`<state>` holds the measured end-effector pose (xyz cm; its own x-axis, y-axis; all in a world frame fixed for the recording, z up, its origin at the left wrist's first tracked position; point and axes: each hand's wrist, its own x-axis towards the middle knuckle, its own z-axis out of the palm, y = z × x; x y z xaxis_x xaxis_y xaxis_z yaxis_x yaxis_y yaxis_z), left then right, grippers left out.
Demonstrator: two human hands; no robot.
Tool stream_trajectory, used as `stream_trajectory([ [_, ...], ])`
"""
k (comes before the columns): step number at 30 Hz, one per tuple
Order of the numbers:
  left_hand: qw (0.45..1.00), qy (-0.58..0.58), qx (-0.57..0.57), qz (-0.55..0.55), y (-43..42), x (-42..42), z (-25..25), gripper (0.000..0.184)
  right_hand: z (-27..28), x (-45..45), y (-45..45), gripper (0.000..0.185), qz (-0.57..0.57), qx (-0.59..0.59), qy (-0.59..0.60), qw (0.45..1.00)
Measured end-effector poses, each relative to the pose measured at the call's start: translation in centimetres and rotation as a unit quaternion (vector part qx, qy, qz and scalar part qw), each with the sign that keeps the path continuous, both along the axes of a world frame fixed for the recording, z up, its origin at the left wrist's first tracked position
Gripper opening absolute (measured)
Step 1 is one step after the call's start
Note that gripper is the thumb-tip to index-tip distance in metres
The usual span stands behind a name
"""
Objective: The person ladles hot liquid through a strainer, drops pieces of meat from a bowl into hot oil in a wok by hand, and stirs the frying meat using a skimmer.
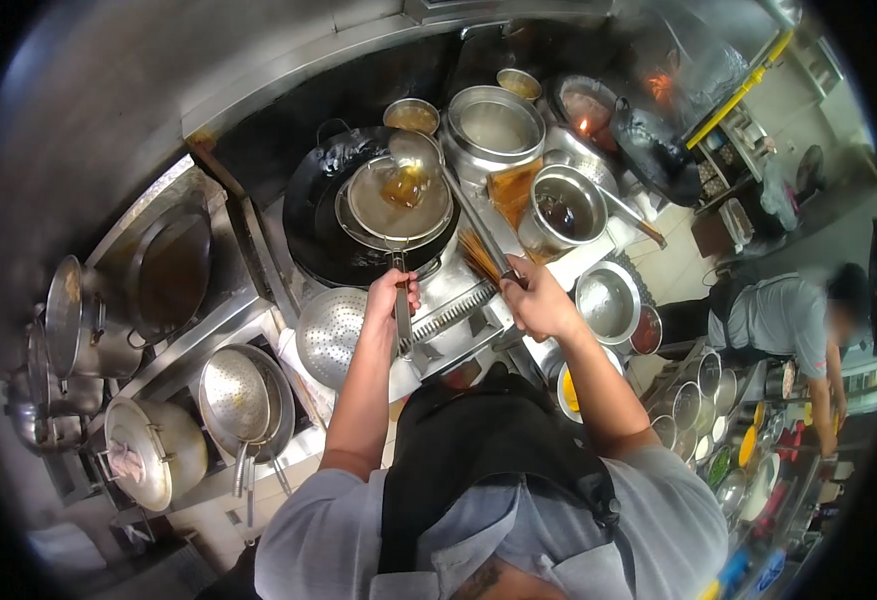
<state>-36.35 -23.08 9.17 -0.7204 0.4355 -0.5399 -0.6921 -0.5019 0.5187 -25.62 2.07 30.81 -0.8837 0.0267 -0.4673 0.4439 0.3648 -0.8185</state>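
Note:
My left hand [390,301] is wrapped round the handle of a round fine-mesh strainer [377,212], which is over a large black wok [311,205]. In my right hand [541,298] is the long handle of a metal ladle [417,158]. The ladle's bowl is above the far part of the strainer, and a golden, shiny patch shows there. Whether that is liquid in the ladle or in the strainer, I cannot tell. A bamboo brush [481,256] lies close to my right hand. Below the wok, a perforated metal scoop [331,338] sits beside my left forearm.
Beyond the wok stand a metal pot [497,122] and a pot of dark liquid [565,212]. Flames show at a far burner [587,126]. Left are a lidded pot [154,455] and another strainer [236,390]. A co-worker [784,325] bends over containers at right.

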Motion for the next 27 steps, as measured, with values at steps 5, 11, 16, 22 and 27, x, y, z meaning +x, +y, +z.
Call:
stream_trajectory([
  [5, 1.000, 0.020, 0.003, 0.004, -0.9, -0.9, -2.0, 0.022, -7.9, 3.2, 3.1, 0.058, -0.005, 0.175, 0.241, 0.955],
  [11, 0.999, 0.009, 0.029, -0.017, -1.9, -1.9, -2.1, 0.021, -17.4, 7.6, 8.8, 0.057, -0.082, 0.197, 0.212, 0.954],
  [16, 0.999, 0.032, -0.009, -0.010, -1.3, -1.5, 0.3, 0.022, -22.9, 9.7, 13.4, 0.057, -0.104, 0.213, 0.190, 0.953],
  [22, 0.997, 0.058, -0.049, -0.026, 2.4, -0.5, 3.1, 0.022, -28.9, 10.5, 17.6, 0.056, -0.018, 0.352, 0.151, 0.924],
  [27, 0.985, 0.120, -0.123, -0.032, 11.0, 3.3, 6.4, 0.013, -32.6, 11.4, 18.5, 0.063, -0.031, 0.361, 0.123, 0.924],
])
